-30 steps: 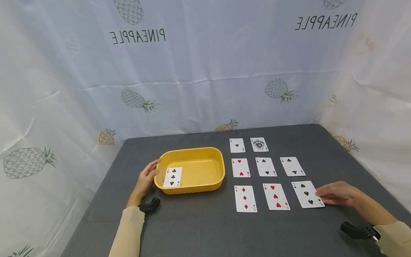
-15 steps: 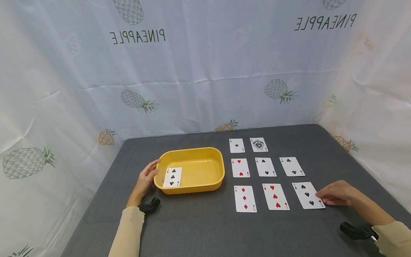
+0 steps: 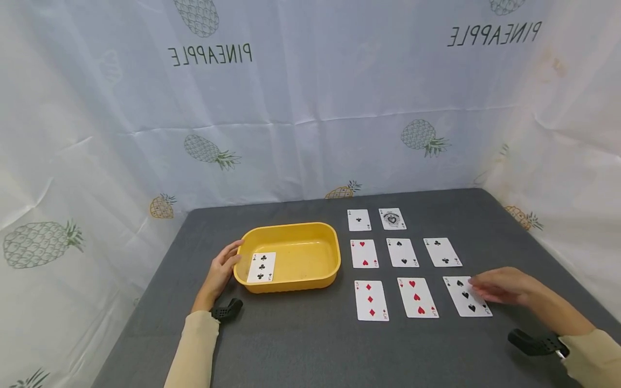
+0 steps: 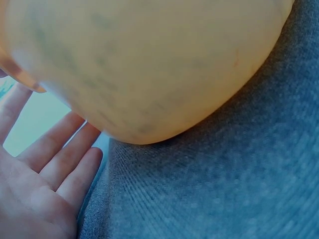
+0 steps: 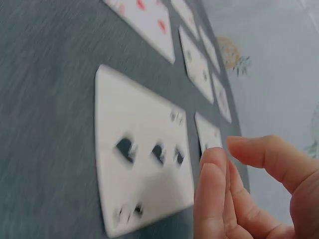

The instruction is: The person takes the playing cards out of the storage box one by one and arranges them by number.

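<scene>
In the head view, my left hand (image 3: 220,276) lies at the left end of a yellow plastic tray (image 3: 292,284). Its straight fingers touch the tray's outer wall (image 4: 149,74), as the left wrist view shows. Inside the tray, at its left side, lies a three of clubs (image 3: 255,269). My right hand (image 3: 506,287) hovers over the right part of a three of spades (image 3: 457,293), hiding some of it. A gap shows between thumb and fingers (image 5: 212,184) in the right wrist view, and nothing is held there. The card lies flat on the table.
Left of the three of spades lie a three of hearts (image 3: 411,307) and a three of diamonds (image 3: 363,302). Behind them are the twos of hearts (image 3: 358,256), spades (image 3: 396,254) and clubs (image 3: 436,253). Two aces (image 3: 353,222) sit farther back, before a white curtain (image 3: 310,108).
My right hand has come off the right edge of the three of spades and moved a little left over it. That card has shifted slightly toward me. My left hand stays at the tray.
</scene>
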Available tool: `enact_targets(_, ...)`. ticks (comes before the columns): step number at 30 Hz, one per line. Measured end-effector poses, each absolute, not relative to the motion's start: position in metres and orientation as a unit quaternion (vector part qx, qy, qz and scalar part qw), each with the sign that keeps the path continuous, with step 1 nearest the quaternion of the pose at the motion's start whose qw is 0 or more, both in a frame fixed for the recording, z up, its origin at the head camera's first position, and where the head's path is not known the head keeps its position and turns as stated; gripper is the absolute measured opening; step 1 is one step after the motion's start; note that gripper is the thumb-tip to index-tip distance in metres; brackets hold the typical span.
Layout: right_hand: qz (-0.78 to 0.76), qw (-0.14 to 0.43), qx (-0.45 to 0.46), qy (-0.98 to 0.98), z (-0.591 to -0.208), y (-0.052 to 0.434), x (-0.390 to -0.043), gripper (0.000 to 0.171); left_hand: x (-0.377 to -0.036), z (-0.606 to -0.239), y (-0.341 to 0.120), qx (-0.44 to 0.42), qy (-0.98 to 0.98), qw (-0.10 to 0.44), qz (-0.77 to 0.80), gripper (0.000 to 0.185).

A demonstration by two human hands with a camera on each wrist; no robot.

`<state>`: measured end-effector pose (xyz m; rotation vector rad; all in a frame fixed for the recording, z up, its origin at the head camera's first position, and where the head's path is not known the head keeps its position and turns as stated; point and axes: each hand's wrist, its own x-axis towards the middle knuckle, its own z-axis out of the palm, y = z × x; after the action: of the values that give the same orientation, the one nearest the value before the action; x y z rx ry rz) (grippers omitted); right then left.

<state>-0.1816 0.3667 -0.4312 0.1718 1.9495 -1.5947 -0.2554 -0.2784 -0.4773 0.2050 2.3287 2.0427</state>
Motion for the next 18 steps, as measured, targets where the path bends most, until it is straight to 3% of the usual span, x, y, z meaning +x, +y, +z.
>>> enact_targets(18, -0.638, 0.296, -0.003, 0.711, -0.408, 0.28, -0.217, 0.011, -0.255, -0.478, -0.278, 0.059, 0.75, 0.019, 0.659, 0.051)
